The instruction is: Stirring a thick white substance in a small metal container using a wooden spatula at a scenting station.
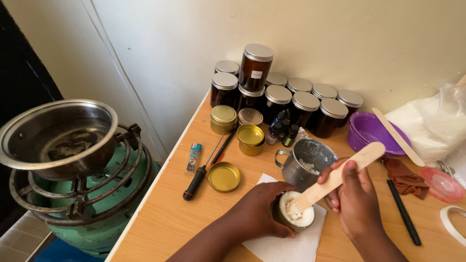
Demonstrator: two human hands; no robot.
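Between the fingers (335, 180) of the right hand (352, 201) a flat wooden stick (335, 178) is pinched tight near its middle; its long axis runs on a slant, broad rounded end up and away to the right, lower end down and left into a small tin (297, 216). That lower end sits in white, crumbly wax inside the tin. The left hand (259, 208) wraps the tin from the left, fingers closed about its side, and holds it on a white paper towel (286, 247) on the bench (165, 218).

Just beyond the fingers stands a metal mug (306, 162) with white smears inside, its handle turned left. Left of it lie a gold lid (224, 176), a black-handled screwdriver (201, 174) pointing away up the bench, and a small lighter (193, 157). Farther off are open gold tins (251, 139), little dark dropper bottles (284, 131), then a cluster of amber jars (291, 99) with silver lids against the wall; one stacked jar (256, 65) bears a small white rectangular label on its front. To the right sit purple bowls (369, 131) with a second wooden stick (398, 137), a brown cloth (405, 177), a black pen (403, 211) and a clear bag of white flakes (432, 126). Far left, off the bench, a steel pot (58, 138) rests on a green gas burner (87, 204).
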